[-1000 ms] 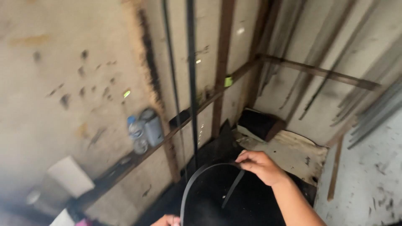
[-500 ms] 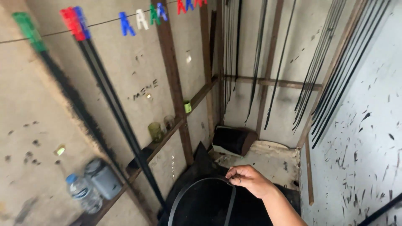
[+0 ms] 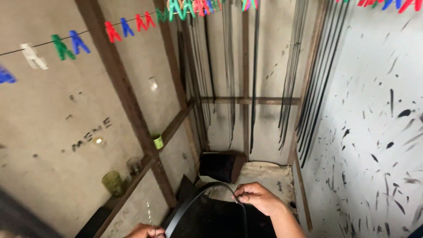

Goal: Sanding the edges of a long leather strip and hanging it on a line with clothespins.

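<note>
1. A green glass cup [image 3: 112, 182] is seen standing on the slanted wooden rail [image 3: 145, 162] at lower left; its contents cannot be told.
2. A clear glass [image 3: 134, 165] is seen just beside it on the same rail, contents not readable.
3. A small lime-green cup [image 3: 157, 141] is seen further up the rail, against the wooden post [image 3: 125, 101]; its inside is not shown.
4. A black tub [image 3: 219, 166] is seen on the floor near the back corner; its inside is dark and any contents cannot be made out.
5. A black strip [image 3: 200, 194], bent into an arch, is held low in the centre of the frame, between the two hands.
6. The right hand [image 3: 257, 198] is closed in a pinch on the right end of the arch, fingers curled around the strip.
7. The left hand [image 3: 145, 231] is cut by the bottom edge; it is seen touching the strip's lower left end, but how tightly it is closed cannot be told.
8. A black sheet [image 3: 211, 220] is seen beneath the arch, between the hands.
9. Long black strips [image 3: 253, 88] are seen hanging down the back wall and the right corner, well apart from the hands.
10. Coloured clothes pegs [image 3: 119, 31] are seen clipped on a line along the top.
11. A white wall with black smears [image 3: 379, 132] is seen at right.
</note>
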